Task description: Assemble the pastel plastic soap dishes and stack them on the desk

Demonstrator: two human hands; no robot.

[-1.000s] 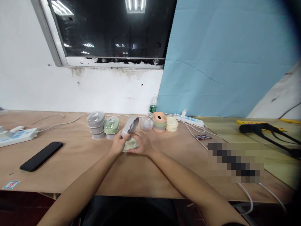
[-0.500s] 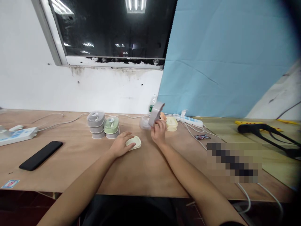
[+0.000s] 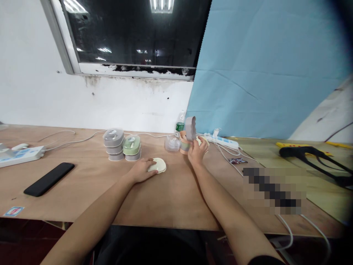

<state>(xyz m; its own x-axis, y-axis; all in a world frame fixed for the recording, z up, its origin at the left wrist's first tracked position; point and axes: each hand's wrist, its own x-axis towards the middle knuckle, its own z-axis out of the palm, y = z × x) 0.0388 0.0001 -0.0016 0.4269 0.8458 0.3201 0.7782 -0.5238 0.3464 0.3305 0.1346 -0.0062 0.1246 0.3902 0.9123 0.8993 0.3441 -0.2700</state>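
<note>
My left hand (image 3: 142,170) rests on the table with its thumb and fingers closed round the left part of a flat cream plastic piece (image 3: 160,165), rounded like a lid. My right hand (image 3: 198,151) is raised farther back and grips a grey plastic ring-like band with a wavy edge (image 3: 191,128), tilted up on its side. Just behind and left of that hand stand nested orange and green plastic pieces (image 3: 184,144). Clear plastic covers (image 3: 172,143) sit beside them. A stack of cream pieces (image 3: 205,141) is partly hidden behind my right hand.
Lidded grey boxes (image 3: 113,143) and a green-topped box (image 3: 131,146) stand stacked at the left. A black phone (image 3: 49,179) lies nearer. Power strips (image 3: 224,141) and cables run along the back. A bottle (image 3: 180,123) stands by the wall.
My right hand has moved right with the grey band, which now stands more upright, uncovering the orange and green pieces. My left hand stays at the cream piece, fingers drawn closer round it.
</note>
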